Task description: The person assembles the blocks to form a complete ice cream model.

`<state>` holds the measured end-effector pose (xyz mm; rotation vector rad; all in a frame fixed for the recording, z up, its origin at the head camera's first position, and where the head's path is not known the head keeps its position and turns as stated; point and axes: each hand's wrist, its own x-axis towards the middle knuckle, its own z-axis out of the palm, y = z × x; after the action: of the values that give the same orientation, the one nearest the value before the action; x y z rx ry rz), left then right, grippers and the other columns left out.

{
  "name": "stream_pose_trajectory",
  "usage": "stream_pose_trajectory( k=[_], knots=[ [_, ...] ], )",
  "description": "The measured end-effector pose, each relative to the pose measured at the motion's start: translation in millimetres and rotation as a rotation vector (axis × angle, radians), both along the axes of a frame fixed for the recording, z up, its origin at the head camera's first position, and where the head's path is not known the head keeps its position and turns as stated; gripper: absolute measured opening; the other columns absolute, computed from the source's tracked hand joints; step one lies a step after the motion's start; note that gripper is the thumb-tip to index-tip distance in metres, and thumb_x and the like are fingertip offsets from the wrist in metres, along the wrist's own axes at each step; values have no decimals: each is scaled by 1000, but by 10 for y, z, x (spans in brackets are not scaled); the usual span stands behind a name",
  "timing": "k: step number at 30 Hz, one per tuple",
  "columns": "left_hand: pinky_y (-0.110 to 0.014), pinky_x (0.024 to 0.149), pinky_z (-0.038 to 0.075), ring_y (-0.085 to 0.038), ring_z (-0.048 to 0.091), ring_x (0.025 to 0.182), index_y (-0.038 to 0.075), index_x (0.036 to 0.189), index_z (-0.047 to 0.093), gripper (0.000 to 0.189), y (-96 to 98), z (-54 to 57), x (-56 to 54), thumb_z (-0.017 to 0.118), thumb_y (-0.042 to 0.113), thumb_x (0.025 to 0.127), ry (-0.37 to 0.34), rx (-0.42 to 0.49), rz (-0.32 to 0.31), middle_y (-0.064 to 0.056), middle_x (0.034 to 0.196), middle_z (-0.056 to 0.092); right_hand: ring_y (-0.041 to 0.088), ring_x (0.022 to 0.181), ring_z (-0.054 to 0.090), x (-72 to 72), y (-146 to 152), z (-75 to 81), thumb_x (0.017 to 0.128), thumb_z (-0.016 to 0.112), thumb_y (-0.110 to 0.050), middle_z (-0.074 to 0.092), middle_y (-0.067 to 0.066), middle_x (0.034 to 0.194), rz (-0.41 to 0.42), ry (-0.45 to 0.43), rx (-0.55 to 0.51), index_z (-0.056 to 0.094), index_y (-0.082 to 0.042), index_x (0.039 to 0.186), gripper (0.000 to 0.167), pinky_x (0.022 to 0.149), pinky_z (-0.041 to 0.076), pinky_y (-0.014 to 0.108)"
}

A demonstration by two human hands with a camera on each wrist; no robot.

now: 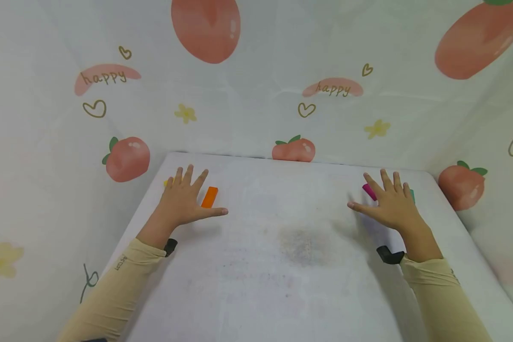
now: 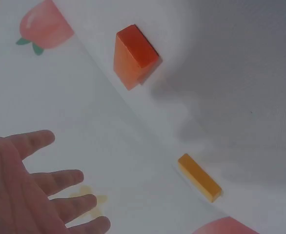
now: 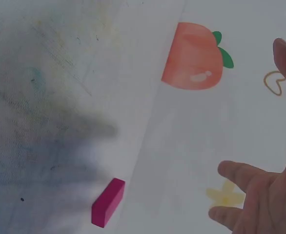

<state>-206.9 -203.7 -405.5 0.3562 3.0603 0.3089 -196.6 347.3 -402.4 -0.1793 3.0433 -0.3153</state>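
Note:
My left hand (image 1: 178, 202) is held over the left part of the white table with its fingers spread and nothing in it. Just beyond its thumb lies an orange block (image 1: 210, 196), which looks tall in the left wrist view. A smaller yellow block (image 2: 200, 178) is mostly covered by the fingers in the head view. On the other side, my right hand (image 1: 394, 206) also hovers with spread fingers, holding nothing. Close to its index finger is a magenta block (image 1: 369, 192); a teal block (image 1: 412, 195) peeks out behind the outer fingers.
The white table (image 1: 248, 294) carries a grey smudge near its middle and scattered small specks. A white backdrop (image 1: 248, 109) printed with peaches, hearts and flowers rises behind and beside it. Dark straps (image 1: 390, 255) sit at both wrists.

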Motion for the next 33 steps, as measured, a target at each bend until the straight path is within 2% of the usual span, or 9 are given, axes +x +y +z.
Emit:
stream_pose_trajectory(
  k=[3,6,8,10,13,20,27,33],
  knots=[
    [-75,125,15,-59,13,159,17,170,26,125,4,-9,0,56,95,79,19,24,-18,-30,175,14,65,156,3,-2,21,3,93,59,-76,9,38,171,11,12,9,23,-10,169,107,120,7,82],
    [-70,122,32,-53,33,154,7,164,39,106,1,-12,-2,64,78,90,37,49,-57,-31,168,32,61,150,30,-3,54,-8,98,61,-66,32,38,164,13,18,-19,39,-2,162,92,118,26,78],
    [-64,112,47,-47,52,141,0,157,49,92,2,-19,-2,69,65,94,52,69,-85,-30,157,49,58,141,44,7,82,-28,102,61,-58,44,37,157,4,26,-69,47,1,155,81,112,37,76],
    [-58,102,55,-41,61,125,-2,151,55,82,1,-40,-9,71,56,96,57,95,-96,-27,145,59,55,132,54,20,105,-58,104,61,-50,52,35,151,-17,54,-145,54,3,149,70,105,45,73],
    [-53,94,58,-34,63,110,-3,147,59,75,0,-74,-15,71,53,98,44,145,-89,-24,135,64,55,124,58,21,151,-116,107,61,-40,55,36,145,-41,111,-232,58,6,143,58,99,48,73],
    [-55,100,55,-34,61,109,-4,146,58,68,-13,-187,-45,69,45,101,-27,216,-39,-25,132,63,56,116,63,-66,252,-274,105,62,-22,59,37,134,-94,209,-299,62,11,135,44,95,51,71],
    [-53,101,54,-33,59,105,-7,144,58,61,16,-306,-71,70,34,101,-55,237,-16,-25,127,62,57,113,62,-152,343,-432,103,63,-16,59,40,129,-151,236,-292,64,14,130,40,93,52,70],
    [-48,93,54,-31,57,98,-9,139,60,54,36,-391,-100,70,29,101,-67,255,-6,-23,119,63,58,114,62,-223,410,-546,101,63,-14,61,42,128,-160,223,-300,65,15,127,39,91,53,69]
  ],
)
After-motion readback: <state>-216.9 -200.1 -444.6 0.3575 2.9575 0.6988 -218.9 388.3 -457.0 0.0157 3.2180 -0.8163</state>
